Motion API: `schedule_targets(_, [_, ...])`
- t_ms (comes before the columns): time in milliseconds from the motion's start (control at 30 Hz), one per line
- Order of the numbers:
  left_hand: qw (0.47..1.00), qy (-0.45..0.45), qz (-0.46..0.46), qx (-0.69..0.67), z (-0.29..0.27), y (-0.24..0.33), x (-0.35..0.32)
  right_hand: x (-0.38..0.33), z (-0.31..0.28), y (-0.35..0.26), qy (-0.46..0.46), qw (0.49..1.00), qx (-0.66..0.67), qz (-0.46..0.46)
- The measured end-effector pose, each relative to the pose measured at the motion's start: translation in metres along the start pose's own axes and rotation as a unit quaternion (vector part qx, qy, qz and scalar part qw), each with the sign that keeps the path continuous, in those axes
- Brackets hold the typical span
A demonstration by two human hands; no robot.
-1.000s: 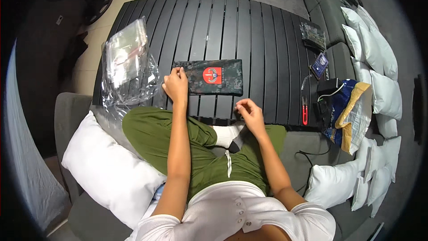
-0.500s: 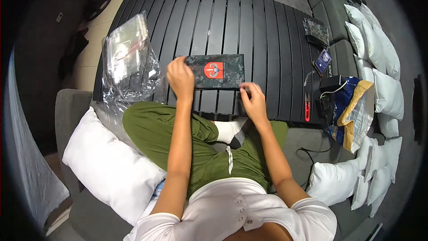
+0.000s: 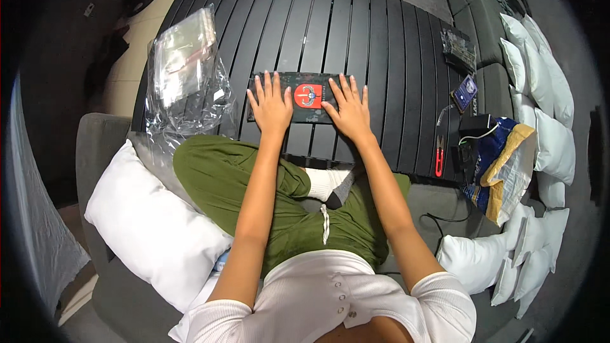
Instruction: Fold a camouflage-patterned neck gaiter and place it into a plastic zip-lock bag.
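Fingers of the left hand are spread over the camouflage cloth, laid on the slatted table; its right end is covered by the right hand, likewise spread. Flattening seems in hand; next, even pressure is called for.

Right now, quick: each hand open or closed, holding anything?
Left hand: open, palm down on the left end of the camouflage cloth, gripping nothing.
Right hand: open, palm down on its right end, gripping nothing.

Flat camouflage cloth, red emblem
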State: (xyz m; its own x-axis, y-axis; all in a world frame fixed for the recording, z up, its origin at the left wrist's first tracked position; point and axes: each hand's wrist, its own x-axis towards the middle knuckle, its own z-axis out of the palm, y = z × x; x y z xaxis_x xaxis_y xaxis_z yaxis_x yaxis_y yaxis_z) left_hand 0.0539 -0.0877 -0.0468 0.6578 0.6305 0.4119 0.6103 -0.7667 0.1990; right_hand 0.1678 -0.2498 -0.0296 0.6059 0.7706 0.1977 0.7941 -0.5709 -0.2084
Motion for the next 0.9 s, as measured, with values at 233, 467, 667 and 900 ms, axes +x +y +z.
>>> schedule_targets(233, [0.999, -0.036, -0.001, 0.005, 0.002, -0.006, 0.007, -0.019, -0.019, 0.015, -0.03, 0.998, 0.049, 0.037])
schedule_targets(467, [0.987, -0.072, 0.138, -0.033, 0.008, -0.002, 0.033, -0.006, -0.033, 0.055, 0.111, 0.909, 0.353, 0.193])
schedule_targets(667, [0.947, -0.141, 0.274, -0.086, 0.003, 0.002, 0.048, -0.014, -0.041, 0.054, -0.127, 0.903, 0.343, 0.224])
schedule_targets(900, [0.874, -0.141, 0.449, -0.117, 0.006, 0.029, 0.065, -0.069, -0.058, 0.033, -0.106, 0.913, 0.333, 0.21])
